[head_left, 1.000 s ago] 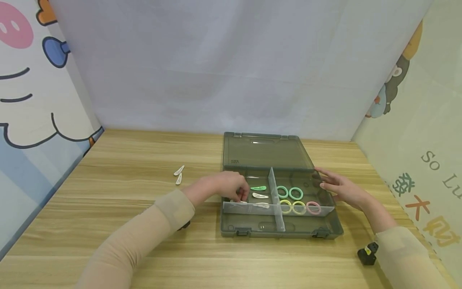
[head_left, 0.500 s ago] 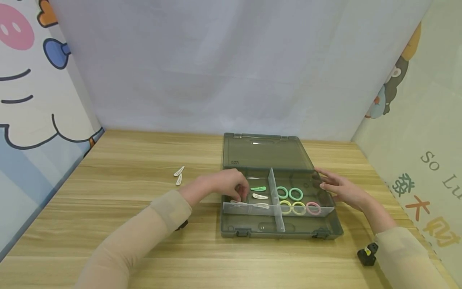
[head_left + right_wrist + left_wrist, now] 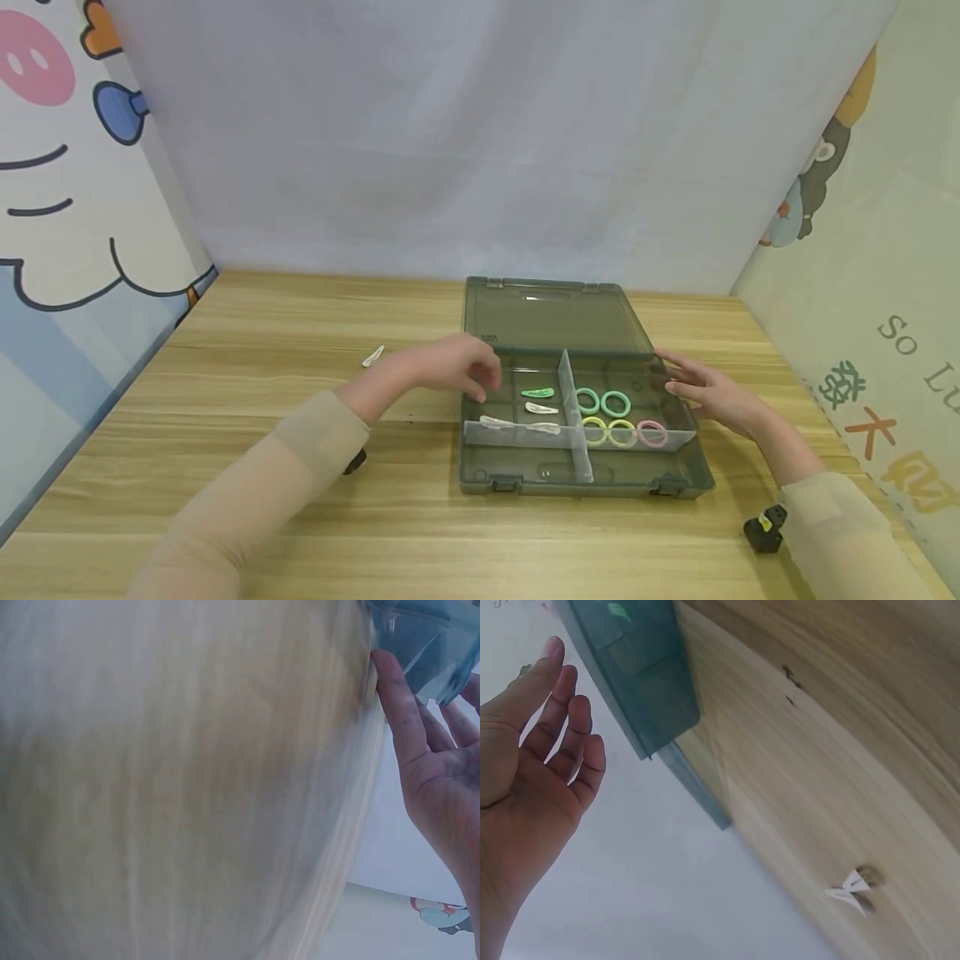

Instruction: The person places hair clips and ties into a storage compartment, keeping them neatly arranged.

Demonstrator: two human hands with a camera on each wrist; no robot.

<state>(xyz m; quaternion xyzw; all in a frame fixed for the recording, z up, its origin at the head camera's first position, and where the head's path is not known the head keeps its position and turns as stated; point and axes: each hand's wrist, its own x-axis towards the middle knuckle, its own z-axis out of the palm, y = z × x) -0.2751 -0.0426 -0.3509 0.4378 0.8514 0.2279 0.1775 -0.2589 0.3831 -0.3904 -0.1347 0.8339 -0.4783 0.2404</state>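
In the head view my left hand (image 3: 459, 364) hovers over the left side of a grey translucent divided box (image 3: 517, 482), fingers loosely bent and holding nothing. The left wrist view shows the same hand (image 3: 544, 750) with its palm bare. Below it, in the back left compartment, lie white snap hair clips (image 3: 496, 422) and one green snap clip (image 3: 537, 392). My right hand (image 3: 720, 398) touches the box's right wall with extended fingers; in the right wrist view one fingertip (image 3: 385, 664) meets the box wall (image 3: 424, 634).
Teal hair ties (image 3: 616, 404), yellow ones (image 3: 621, 432) and a pink one (image 3: 652, 433) lie in the back right compartment. The lid (image 3: 551, 315) lies folded back. White clips (image 3: 856, 882) rest on the table left of the box. A black device (image 3: 763, 529) is by the right wrist.
My left hand has let go of a white clip in the box's left compartment, then lifted and drawn back to the left. The right hand stays at the box's wall.
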